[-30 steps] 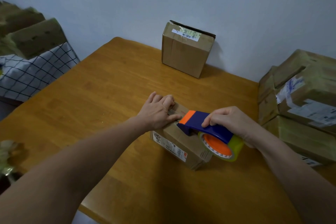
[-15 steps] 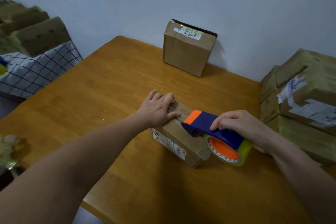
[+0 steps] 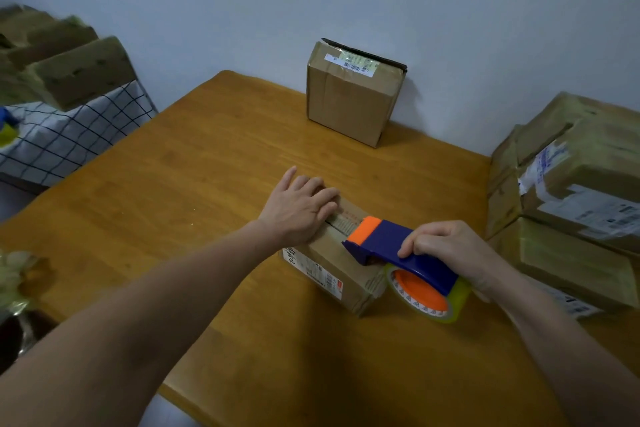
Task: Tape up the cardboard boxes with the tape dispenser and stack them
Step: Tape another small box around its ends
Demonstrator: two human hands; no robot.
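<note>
A small cardboard box point(image 3: 341, 269) lies flat in the middle of the wooden table point(image 3: 180, 184). My left hand point(image 3: 299, 206) presses flat on the box's far left top. My right hand point(image 3: 446, 248) grips the blue and orange tape dispenser point(image 3: 398, 253), whose orange front rests on the box's top. Its tape roll point(image 3: 427, 293) hangs past the box's right end. A taller cardboard box point(image 3: 353, 97) stands upright against the wall at the table's back.
A stack of cardboard boxes point(image 3: 575, 198) with shipping labels fills the table's right side. At the left, more boxes point(image 3: 65, 69) rest on a checked cloth point(image 3: 65, 139). Something crumpled and yellowish point(image 3: 17, 284) sits at the table's left edge.
My right hand has drawn the dispenser a little toward me and to the right along the box's top. My left fingers have spread flatter on the box.
</note>
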